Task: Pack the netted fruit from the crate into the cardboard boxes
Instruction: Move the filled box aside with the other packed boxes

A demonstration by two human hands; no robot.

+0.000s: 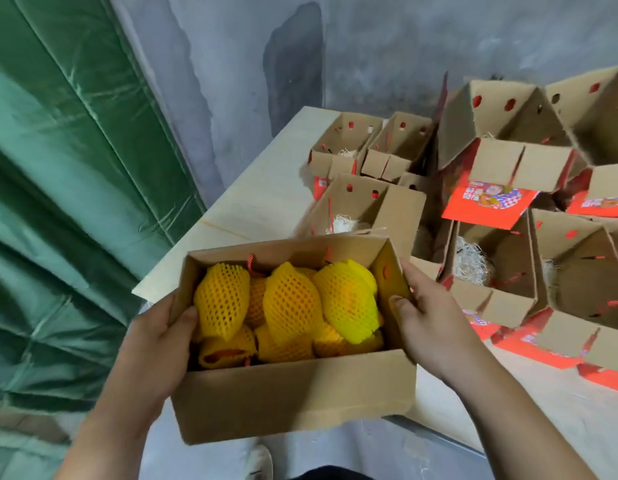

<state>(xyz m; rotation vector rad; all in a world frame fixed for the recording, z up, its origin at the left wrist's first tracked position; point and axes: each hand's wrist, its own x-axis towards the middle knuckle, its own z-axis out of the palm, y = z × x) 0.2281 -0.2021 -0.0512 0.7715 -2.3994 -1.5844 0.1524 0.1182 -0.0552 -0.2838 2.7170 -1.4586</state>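
I hold an open cardboard box [293, 400] in the air, partly over the near edge of the table. Several fruits in yellow foam netting [290, 306] fill it. My left hand [158, 344] grips the box's left wall, thumb inside the rim. My right hand [428, 306] grips the right wall, thumb on the rim. No crate is in view.
A pale wooden table [262, 199] carries several open cardboard boxes [366, 202] with red printed flaps [487, 202], some holding shredded paper [470, 261]. A green quilted curtain [68, 174] hangs at left. A grey wall stands behind. My shoe [259, 462] shows on the floor.
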